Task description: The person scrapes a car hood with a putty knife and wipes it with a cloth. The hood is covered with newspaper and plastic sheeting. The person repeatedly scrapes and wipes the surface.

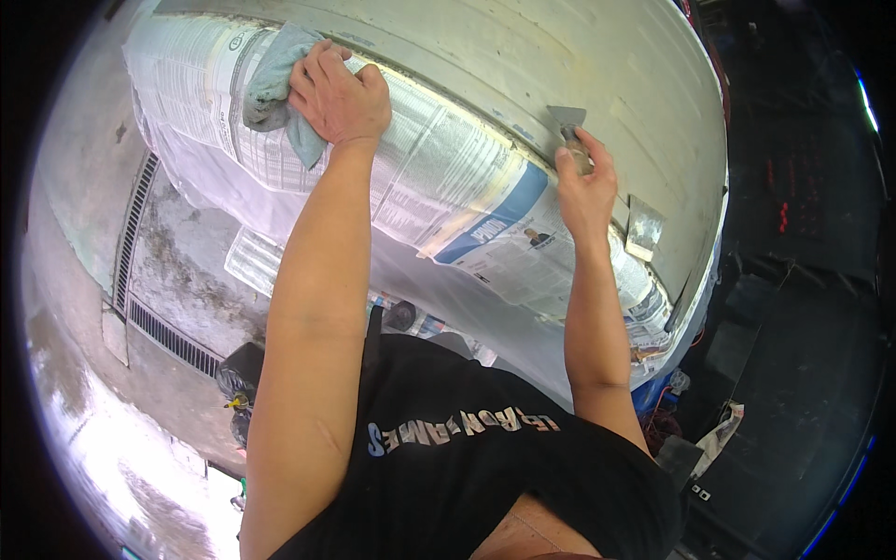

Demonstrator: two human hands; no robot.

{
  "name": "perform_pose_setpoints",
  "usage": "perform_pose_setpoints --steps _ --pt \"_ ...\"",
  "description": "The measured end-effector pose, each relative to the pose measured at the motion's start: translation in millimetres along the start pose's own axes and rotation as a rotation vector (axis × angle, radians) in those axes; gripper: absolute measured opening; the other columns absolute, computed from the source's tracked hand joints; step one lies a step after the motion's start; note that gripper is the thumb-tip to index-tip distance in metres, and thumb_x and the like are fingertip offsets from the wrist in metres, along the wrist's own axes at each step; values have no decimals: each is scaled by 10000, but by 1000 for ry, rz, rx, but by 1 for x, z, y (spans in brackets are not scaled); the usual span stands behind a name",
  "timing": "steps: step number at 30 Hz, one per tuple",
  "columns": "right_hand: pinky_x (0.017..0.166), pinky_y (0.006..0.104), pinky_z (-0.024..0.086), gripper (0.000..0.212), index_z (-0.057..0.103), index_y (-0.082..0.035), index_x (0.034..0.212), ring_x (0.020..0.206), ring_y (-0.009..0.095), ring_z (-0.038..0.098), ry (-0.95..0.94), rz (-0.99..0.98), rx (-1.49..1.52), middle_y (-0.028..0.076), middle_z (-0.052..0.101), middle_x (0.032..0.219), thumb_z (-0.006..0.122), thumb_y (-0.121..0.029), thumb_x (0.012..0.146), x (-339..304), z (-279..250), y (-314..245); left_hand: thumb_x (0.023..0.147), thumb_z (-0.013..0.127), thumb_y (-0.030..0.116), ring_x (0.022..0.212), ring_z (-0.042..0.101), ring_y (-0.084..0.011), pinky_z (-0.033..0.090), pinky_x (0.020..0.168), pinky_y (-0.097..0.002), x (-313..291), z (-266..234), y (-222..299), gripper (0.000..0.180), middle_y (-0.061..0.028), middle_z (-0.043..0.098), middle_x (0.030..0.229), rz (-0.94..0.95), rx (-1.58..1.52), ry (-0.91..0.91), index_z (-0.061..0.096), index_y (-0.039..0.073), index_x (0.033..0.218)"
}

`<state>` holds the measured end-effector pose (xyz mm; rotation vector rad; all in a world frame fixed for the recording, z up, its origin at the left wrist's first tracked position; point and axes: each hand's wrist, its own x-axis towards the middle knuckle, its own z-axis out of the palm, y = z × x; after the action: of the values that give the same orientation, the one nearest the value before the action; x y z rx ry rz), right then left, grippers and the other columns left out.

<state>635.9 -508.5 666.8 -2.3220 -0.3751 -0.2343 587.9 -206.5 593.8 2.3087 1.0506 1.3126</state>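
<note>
My left hand (338, 95) is closed on a crumpled blue-green rag (271, 86), which lies against the upper edge of the newspaper masking (420, 154). In my right hand (588, 191) is a putty knife (567, 116), its flared blade pointing away from me over the pale grey vehicle panel (467, 56). My fingers wrap its short handle. Just right of that wrist, a flat rectangular metal spreader (645, 229) rests near the panel's edge. The newspaper runs along the near side of the panel, fixed with yellowish tape (495, 182).
Translucent plastic sheeting (439, 280) hangs below the newspaper, between my body and the panel. On the left, a drain grate (173, 336) crosses the stained concrete floor (191, 252). A blue object (653, 392) and cables stand low at the right, beside a dark area.
</note>
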Motion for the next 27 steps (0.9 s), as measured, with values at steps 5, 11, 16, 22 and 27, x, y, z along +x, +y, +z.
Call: perform_pose_setpoints --steps 5,11,16,22,27 --pt "777 327 520 440 629 -26 1297 836 197 644 60 72 241 137 671 1060 714 -168 889 -2 -5 -25 777 607 208 1277 436 -322 297 1077 -514 2 0 -3 251 -34 578 1338 6 7 19 592 128 1014" --pt "578 261 481 428 517 41 1369 696 128 598 -160 264 727 114 681 892 547 -165 995 9 -52 -27 761 611 189 1265 441 -334 312 1057 -520 2 -1 -2 270 -47 562 1321 22 15 27 564 119 1018" --pt "528 247 440 509 538 -58 1439 628 96 558 -435 279 213 65 652 863 648 -162 954 -4 -58 -7 759 612 191 1253 448 -337 314 1052 -518 3 -1 0 267 -45 562 1317 20 17 28 562 119 1011" --pt "666 263 493 391 670 -53 1319 721 105 604 -434 64 -11 100 699 1030 672 -154 942 8 -52 14 767 604 196 1270 447 -324 308 1068 -509 2 2 -1 241 -34 581 1322 21 5 44 584 126 997" --pt "811 294 523 377 692 -66 1289 842 175 686 -455 -127 -100 185 711 1239 674 -128 917 16 -55 18 769 603 192 1281 443 -315 298 1086 -506 5 0 -1 229 -29 589 1331 10 2 43 592 130 989"
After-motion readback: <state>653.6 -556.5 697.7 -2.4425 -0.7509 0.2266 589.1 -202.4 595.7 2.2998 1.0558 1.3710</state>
